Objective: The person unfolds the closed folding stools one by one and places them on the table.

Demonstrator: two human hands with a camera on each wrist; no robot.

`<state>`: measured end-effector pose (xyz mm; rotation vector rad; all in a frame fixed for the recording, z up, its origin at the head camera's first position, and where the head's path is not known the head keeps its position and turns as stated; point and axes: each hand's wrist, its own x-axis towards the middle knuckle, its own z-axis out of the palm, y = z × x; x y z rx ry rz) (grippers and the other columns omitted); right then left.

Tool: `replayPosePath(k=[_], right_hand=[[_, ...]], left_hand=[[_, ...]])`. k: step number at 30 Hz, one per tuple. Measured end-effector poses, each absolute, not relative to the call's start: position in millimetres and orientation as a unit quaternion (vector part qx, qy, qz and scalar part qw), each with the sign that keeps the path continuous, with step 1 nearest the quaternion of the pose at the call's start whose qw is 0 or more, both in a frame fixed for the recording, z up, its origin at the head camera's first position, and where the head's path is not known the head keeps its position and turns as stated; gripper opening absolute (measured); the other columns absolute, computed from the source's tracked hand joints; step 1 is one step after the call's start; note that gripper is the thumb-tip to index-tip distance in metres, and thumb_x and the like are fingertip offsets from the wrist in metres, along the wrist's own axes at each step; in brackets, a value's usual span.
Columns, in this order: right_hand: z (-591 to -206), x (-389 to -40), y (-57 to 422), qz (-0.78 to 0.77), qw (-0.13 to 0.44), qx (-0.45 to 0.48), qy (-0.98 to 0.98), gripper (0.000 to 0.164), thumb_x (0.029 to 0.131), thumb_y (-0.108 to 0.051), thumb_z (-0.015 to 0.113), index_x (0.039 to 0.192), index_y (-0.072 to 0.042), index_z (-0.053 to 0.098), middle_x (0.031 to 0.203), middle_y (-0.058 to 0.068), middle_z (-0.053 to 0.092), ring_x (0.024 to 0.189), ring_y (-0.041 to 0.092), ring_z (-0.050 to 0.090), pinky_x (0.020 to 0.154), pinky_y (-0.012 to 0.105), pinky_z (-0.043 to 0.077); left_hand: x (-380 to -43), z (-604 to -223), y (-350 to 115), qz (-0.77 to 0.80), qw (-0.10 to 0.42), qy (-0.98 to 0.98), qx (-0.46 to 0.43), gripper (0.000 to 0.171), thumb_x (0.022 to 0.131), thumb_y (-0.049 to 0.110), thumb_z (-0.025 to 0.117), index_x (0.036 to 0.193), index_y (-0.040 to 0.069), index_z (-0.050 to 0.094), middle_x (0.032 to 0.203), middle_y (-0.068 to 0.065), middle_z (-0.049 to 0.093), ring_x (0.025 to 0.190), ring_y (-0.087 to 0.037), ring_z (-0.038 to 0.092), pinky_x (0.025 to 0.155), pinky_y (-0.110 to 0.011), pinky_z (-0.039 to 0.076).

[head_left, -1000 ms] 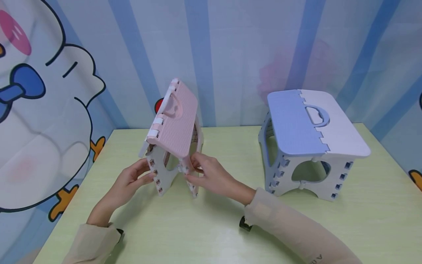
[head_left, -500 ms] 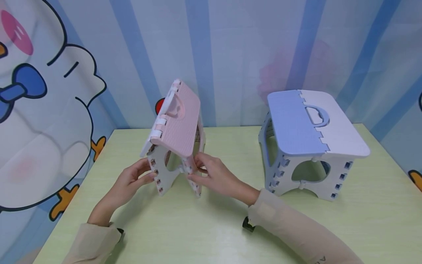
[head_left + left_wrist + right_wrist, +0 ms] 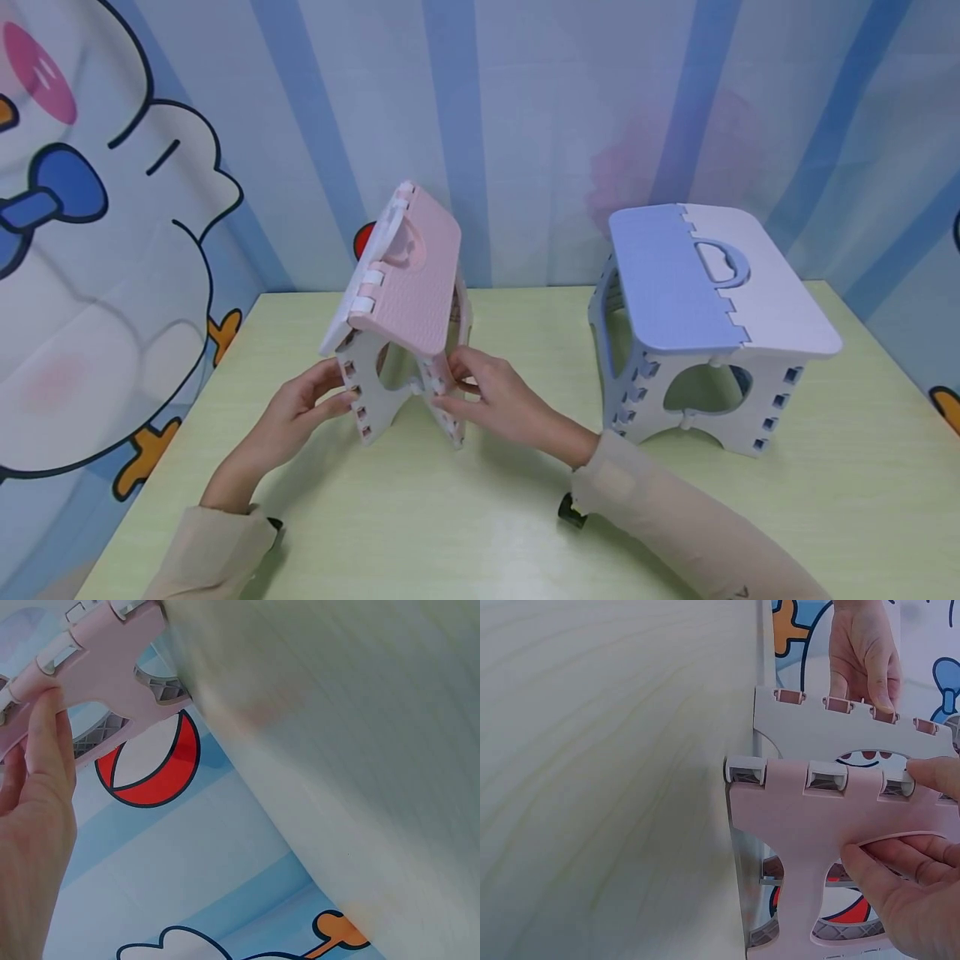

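Observation:
A pink and white folding stool (image 3: 416, 283) stands half unfolded on the table, its two seat panels sloping like a roof. My left hand (image 3: 288, 417) grips the stool's left leg edge, thumb at the front and fingers behind. On the other side, my right hand (image 3: 498, 396) grips the pink right leg panel. In the right wrist view, the fingers (image 3: 889, 885) reach into the cut-out of that pink panel (image 3: 795, 810), and the thumb lies on its hinged edge. The left wrist view shows left-hand fingertips against the pink leg panel (image 3: 105, 667).
A blue and white folding stool (image 3: 690, 292) stands fully unfolded at the right of the light green table (image 3: 480, 517). Behind the table hangs a blue striped backdrop (image 3: 540, 125) with cartoon figures. Dark straps show at both sleeve cuffs.
My right hand has moved slightly right with the right leg panel. The stool's legs stand farther apart and its seat panels slope less steeply. My left hand has barely moved.

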<state>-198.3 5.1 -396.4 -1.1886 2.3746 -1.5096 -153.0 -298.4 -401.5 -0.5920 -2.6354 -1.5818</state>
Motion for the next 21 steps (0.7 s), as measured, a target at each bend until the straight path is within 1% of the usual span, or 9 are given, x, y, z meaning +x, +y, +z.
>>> replayPosePath(k=[7,11,21], right_hand=[[-396.6,-198.5,9.4,-0.494,0.045,-0.391,0.775,0.027,0.095,-0.015,0.07,0.117,-0.006,0.057,0.11,0.003,0.062,0.105,0.015,0.061,0.093,0.036,0.053],[-396.0,-198.9,11.5,-0.492,0.046,-0.392,0.776,0.026,0.095,-0.016,0.07,0.116,-0.007,0.057,0.109,0.002,0.062,0.106,0.015,0.06,0.092,0.036,0.054],[-395.5,-199.1,16.4,-0.491,0.047,-0.392,0.777,0.025,0.096,-0.017,0.07,0.116,-0.008,0.057,0.108,0.001,0.062,0.107,0.014,0.061,0.093,0.033,0.053]], left_hand=[[-153.5,-401.8,-298.1,-0.501,0.005,-0.845,-0.186,0.047,0.101,0.009,0.059,0.145,0.003,0.045,0.136,-0.016,0.056,0.12,-0.014,0.056,0.09,-0.025,0.052],[-153.2,-401.2,-298.1,-0.498,0.002,-0.848,-0.182,0.048,0.101,0.011,0.06,0.146,0.004,0.045,0.137,-0.014,0.056,0.12,-0.014,0.056,0.09,-0.025,0.052],[-152.9,-400.2,-297.8,-0.496,0.0,-0.85,-0.175,0.049,0.101,0.012,0.06,0.146,0.004,0.044,0.138,-0.014,0.055,0.123,-0.029,0.054,0.09,-0.025,0.052]])
